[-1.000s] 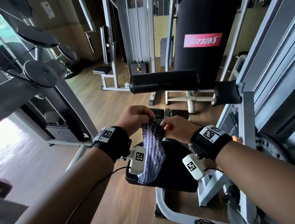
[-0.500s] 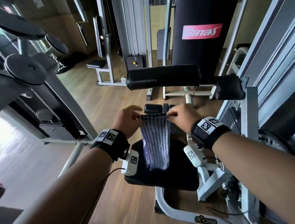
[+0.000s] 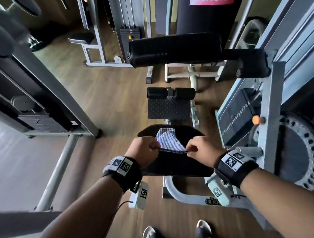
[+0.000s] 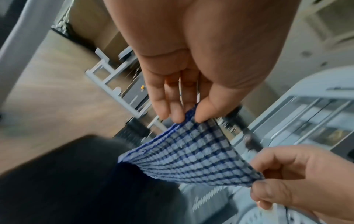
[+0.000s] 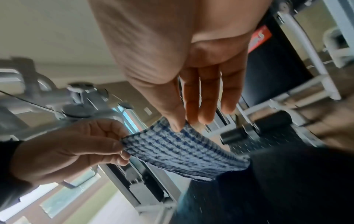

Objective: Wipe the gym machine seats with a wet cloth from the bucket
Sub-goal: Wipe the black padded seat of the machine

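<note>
I hold the cloth (image 3: 167, 141) by its near edge, one corner in each hand, and its far part lies on the black seat (image 3: 176, 163) of the machine in front of me. The cloth is woven in a small check of dark blue lines on a pale blue-white ground, with a waffle-like texture and a darker blue border along one side; I cannot tell from the pictures if it is wet. My left hand (image 3: 144, 151) pinches the left corner between the thumb and the fingertips, the fingers curled close together. My right hand (image 3: 200, 151) pinches the right corner in the same way, thumb against the first finger, the other fingers curled in. Between the two hands the near edge is pulled almost straight and lifted a little above the seat. The seat pad is plain black, wider at the far side. On the white frame tube (image 3: 186, 195) near my feet there is a dark logo, but it is too blurred to read. At the far top a pink label (image 3: 210, 2) on the black punching bag (image 3: 207, 18) is cut by the picture edge and not readable.
</note>
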